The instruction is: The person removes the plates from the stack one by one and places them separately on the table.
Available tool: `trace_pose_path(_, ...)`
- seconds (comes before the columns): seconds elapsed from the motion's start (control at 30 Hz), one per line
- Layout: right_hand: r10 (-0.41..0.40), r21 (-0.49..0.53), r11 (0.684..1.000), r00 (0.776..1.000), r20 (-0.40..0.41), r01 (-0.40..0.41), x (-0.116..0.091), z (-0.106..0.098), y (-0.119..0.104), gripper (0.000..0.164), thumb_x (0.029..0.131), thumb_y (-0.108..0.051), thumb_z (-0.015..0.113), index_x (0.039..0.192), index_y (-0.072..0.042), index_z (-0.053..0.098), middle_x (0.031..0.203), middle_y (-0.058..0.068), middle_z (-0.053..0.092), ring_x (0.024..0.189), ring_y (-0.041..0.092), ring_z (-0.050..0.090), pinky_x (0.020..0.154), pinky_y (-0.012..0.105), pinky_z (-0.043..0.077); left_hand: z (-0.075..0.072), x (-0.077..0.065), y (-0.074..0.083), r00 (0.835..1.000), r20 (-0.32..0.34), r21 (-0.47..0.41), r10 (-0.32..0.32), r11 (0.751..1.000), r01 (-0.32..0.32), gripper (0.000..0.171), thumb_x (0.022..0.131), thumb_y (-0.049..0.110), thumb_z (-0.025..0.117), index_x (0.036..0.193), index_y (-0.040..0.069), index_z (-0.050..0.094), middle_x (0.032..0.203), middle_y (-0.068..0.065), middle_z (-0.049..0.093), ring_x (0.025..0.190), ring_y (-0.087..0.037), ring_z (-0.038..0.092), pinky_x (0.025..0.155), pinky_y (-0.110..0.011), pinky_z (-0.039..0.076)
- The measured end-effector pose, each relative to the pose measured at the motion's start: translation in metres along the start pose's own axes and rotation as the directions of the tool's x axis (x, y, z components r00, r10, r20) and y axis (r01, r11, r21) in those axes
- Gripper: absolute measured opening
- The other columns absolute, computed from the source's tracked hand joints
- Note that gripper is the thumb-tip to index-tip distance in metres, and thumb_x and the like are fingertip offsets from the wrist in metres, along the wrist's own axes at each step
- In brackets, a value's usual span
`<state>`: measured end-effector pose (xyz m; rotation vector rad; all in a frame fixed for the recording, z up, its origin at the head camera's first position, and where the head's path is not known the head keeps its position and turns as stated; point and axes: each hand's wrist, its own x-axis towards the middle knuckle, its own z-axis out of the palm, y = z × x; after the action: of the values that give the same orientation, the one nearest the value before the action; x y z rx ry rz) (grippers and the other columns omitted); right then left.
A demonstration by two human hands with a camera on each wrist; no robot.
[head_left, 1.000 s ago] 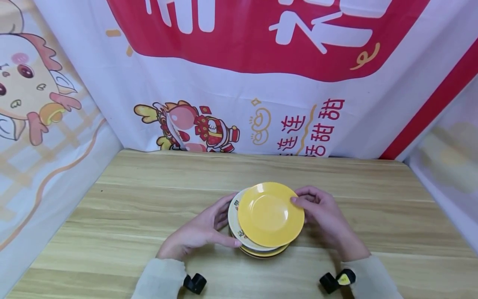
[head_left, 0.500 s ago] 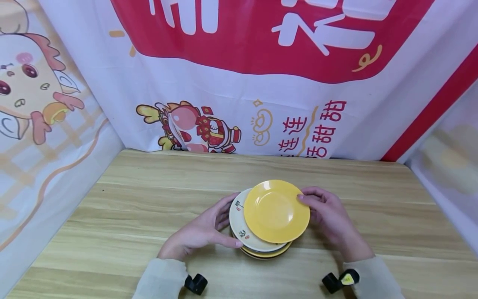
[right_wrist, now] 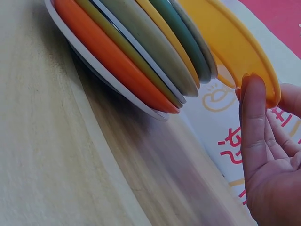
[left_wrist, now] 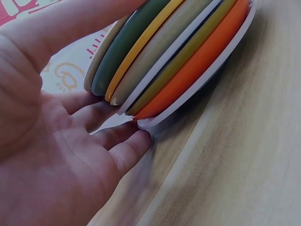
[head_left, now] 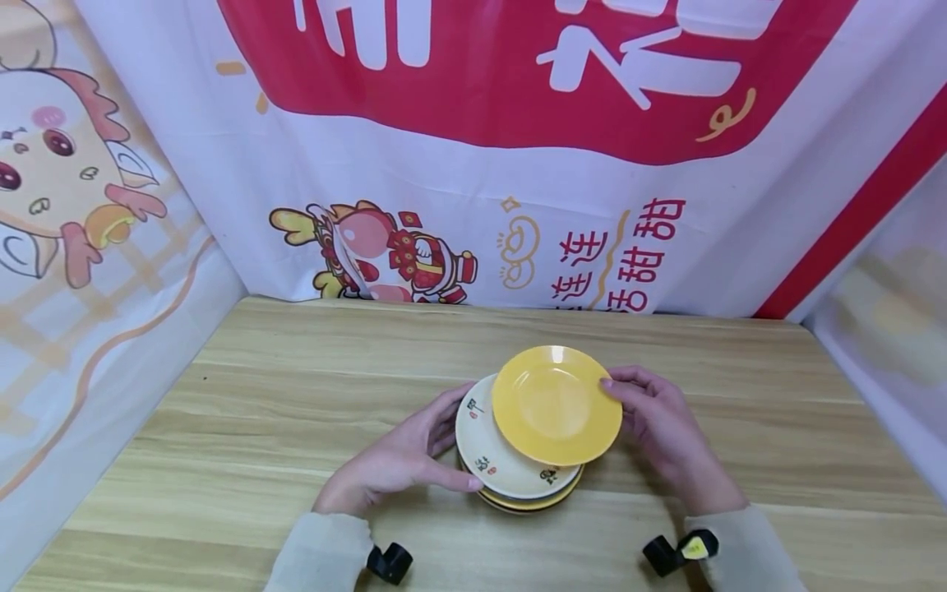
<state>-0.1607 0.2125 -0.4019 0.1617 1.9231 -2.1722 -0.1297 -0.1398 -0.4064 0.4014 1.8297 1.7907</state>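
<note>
A yellow plate (head_left: 556, 405) is pinched at its right rim by my right hand (head_left: 661, 423), thumb on top and fingers beneath. It overlaps a cream plate (head_left: 475, 440) with small printed figures, the top one of a plate stack. In the right wrist view the yellow plate (right_wrist: 251, 44) is raised off the stack at a tilt. My left hand (head_left: 407, 456) curves round the left side of the stack, thumb at the front rim. In the left wrist view its fingertips touch the rims of the stack (left_wrist: 188, 61), which shows green, yellow, white, olive and orange layers.
The stack stands on a wood-grain table (head_left: 244, 460). Behind the table hangs a white and red printed cloth (head_left: 444, 181), with another printed cloth (head_left: 89, 329) along the left side. Black wrist devices (head_left: 388, 563) sit near both sleeves.
My right hand has moved the yellow plate to the right and slightly away from me, uncovering more of the cream plate. My left hand stays at the stack.
</note>
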Motion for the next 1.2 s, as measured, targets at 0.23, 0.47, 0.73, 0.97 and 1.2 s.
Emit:
trace_pose_path(0.23, 0.015, 0.092, 0.996, 0.999, -0.039, -0.011, 0.003, -0.008, -0.001, 0.012, 0.104, -0.020, 0.073, 0.114, -0.015, 0.067, 0.102, -0.008, 0.077, 0.087, 0.006, 0.075, 0.079, 0.022, 0.066, 0.001, 0.000, 0.002, 1.000, 0.024, 0.024, -0.006, 1.000, 0.005, 0.114, 0.081, 0.007, 0.094, 0.169, 0.035, 0.028, 0.178, 0.008, 0.027, 0.168, -0.025, 0.022, 0.139, -0.043, 0.018)
trace_pose_path(0.47, 0.029, 0.133, 0.991, 0.995, -0.099, -0.016, 0.003, -0.018, -0.002, 0.017, 0.104, -0.024, 0.074, 0.117, -0.017, 0.066, 0.104, -0.009, 0.079, 0.089, 0.006, 0.076, 0.082, 0.021, 0.066, 0.002, 0.000, 0.003, 1.000, 0.021, 0.038, -0.021, 0.999, 0.020, 0.112, 0.082, 0.011, 0.094, 0.169, 0.034, 0.028, 0.178, 0.009, 0.027, 0.168, -0.026, 0.022, 0.139, -0.044, 0.020)
trace_pose_path(0.73, 0.011, 0.186, 0.982, 0.993, -0.120, 0.012, 0.005, -0.028, -0.001, 0.010, 0.103, -0.022, 0.074, 0.112, -0.019, 0.070, 0.104, -0.010, 0.079, 0.090, 0.006, 0.077, 0.083, 0.021, 0.066, 0.002, 0.000, 0.002, 1.000, 0.019, 0.037, -0.019, 0.999, 0.018, 0.112, 0.082, 0.010, 0.094, 0.169, 0.033, 0.028, 0.178, 0.007, 0.026, 0.168, -0.027, 0.022, 0.138, -0.044, 0.020)
trace_pose_path(0.97, 0.037, 0.204, 0.979, 0.986, -0.161, -0.003, 0.007, -0.036, -0.003, 0.017, 0.101, -0.025, 0.078, 0.115, -0.020, 0.069, 0.106, -0.012, 0.078, 0.094, 0.004, 0.075, 0.085, 0.021, 0.066, 0.002, 0.000, 0.001, 1.000, 0.024, 0.041, 0.002, 0.999, -0.003, 0.113, 0.081, 0.007, 0.094, 0.169, 0.033, 0.028, 0.178, 0.006, 0.026, 0.168, -0.027, 0.022, 0.139, -0.044, 0.019)
trace_pose_path(1.2, 0.045, 0.237, 0.971, 0.979, -0.200, 0.004, 0.009, -0.046, -0.001, 0.021, 0.099, -0.024, 0.080, 0.117, -0.021, 0.070, 0.108, -0.013, 0.078, 0.097, 0.005, 0.075, 0.086, 0.022, 0.066, 0.002, 0.000, 0.001, 1.000, 0.010, 0.044, -0.004, 0.999, 0.003, 0.112, 0.081, 0.009, 0.095, 0.169, 0.033, 0.030, 0.177, 0.006, 0.027, 0.168, -0.028, 0.023, 0.138, -0.044, 0.020)
